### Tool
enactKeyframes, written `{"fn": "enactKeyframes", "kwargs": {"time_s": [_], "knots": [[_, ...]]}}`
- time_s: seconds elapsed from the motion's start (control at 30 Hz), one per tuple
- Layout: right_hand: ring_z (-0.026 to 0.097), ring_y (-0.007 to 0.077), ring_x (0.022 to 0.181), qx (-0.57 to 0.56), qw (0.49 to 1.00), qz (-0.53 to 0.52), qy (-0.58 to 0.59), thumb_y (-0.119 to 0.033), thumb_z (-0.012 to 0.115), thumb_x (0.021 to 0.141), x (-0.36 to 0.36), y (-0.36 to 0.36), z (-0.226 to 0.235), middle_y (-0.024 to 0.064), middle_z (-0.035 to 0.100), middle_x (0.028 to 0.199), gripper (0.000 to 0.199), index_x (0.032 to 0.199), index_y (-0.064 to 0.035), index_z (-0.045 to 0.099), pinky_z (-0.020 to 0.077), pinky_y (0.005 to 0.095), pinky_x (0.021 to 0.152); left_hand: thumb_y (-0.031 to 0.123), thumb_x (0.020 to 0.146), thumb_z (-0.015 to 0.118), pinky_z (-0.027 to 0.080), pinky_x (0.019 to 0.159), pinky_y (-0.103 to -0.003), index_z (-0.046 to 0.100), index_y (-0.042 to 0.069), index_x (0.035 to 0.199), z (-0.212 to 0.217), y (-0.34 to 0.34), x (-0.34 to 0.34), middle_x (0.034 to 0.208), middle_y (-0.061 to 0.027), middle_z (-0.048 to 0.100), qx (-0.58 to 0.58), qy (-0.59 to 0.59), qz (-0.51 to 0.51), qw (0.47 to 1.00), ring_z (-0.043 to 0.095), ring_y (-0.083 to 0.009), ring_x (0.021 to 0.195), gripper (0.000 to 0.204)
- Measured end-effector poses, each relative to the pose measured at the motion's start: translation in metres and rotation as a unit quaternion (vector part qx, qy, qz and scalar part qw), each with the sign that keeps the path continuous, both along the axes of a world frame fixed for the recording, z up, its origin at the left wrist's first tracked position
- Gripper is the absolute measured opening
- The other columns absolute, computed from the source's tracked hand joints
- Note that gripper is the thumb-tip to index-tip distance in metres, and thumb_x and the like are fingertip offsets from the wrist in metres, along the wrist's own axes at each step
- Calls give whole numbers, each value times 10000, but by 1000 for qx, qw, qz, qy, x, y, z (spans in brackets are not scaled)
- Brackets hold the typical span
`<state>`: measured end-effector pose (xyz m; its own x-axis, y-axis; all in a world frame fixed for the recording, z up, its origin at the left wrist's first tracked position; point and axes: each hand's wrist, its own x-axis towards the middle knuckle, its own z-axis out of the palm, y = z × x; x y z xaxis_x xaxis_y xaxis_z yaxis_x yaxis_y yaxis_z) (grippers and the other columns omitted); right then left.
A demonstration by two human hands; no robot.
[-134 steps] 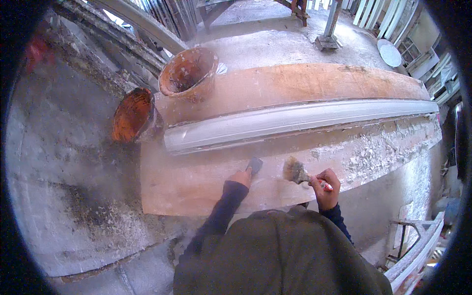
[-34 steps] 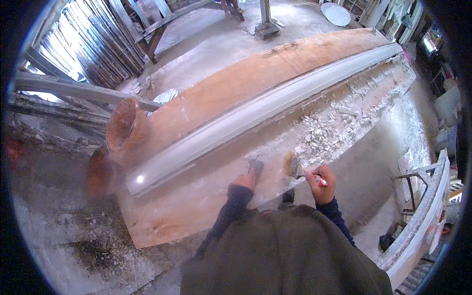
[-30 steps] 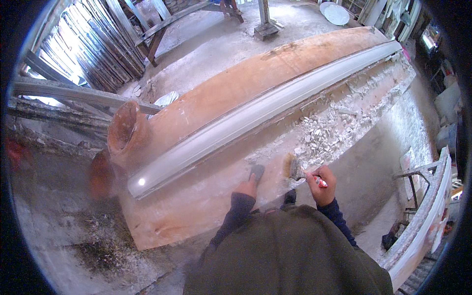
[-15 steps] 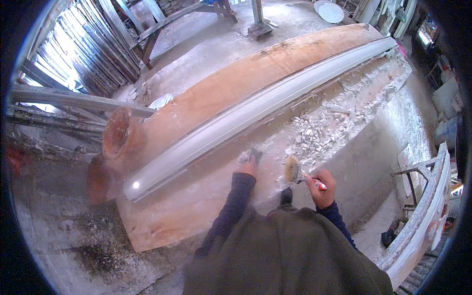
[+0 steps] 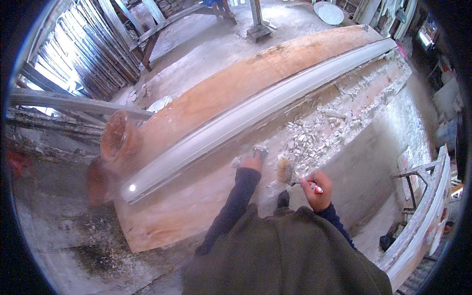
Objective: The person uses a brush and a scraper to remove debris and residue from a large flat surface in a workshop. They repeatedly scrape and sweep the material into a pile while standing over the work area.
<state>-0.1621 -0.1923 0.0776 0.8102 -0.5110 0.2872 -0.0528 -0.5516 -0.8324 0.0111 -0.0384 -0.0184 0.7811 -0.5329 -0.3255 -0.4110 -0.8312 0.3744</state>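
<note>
A long white plaster moulding lies along a long orange-brown workbench. White plaster rubble covers the bench on my side of the moulding. My left hand reaches forward and presses a small flat tool onto the bench just below the moulding, amid the crumbs. My right hand grips a paintbrush by its red handle, bristles pointing toward the left hand, just above the bench.
Two rusty orange buckets stand at the bench's left end. Wooden planks and beams lean at the back left. A white moulded piece on a metal rack stands at the right. The floor is dusty with plaster.
My left hand has stretched further forward toward the moulding with its tool. The view has swung from the bench's left end toward its length. The brush hand has stayed nearly in place.
</note>
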Motion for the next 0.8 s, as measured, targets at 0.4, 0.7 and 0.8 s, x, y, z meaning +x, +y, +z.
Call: {"fn": "enactKeyframes", "kwargs": {"time_s": [0.4,0.7,0.8], "knots": [[509,220,533,35,999,6,-7,-53,655,704,-7,-37,-1,104,507,605,141,658,-15,527,395,302,512,247,858,373,450,742,-472,491,64,1122,-14,-54,21,911,-241,586,6,50,32,998,584,-371,836,342],[537,128,602,246,957,155,10,-102,677,712,63,-21,-33,73,539,694,180,688,-12,524,439,265,540,345,843,432,410,847,-399,476,125,1209,27,96,-84,1063,-201,555,-76,87,192,975,531,-348,986,429],[518,141,618,-18,954,256,-157,-180,706,676,124,48,-72,61,537,664,233,695,-21,537,424,293,578,344,840,442,420,831,-408,488,132,1200,8,151,-112,1025,-198,572,-100,29,216,971,544,-345,966,420]]}}
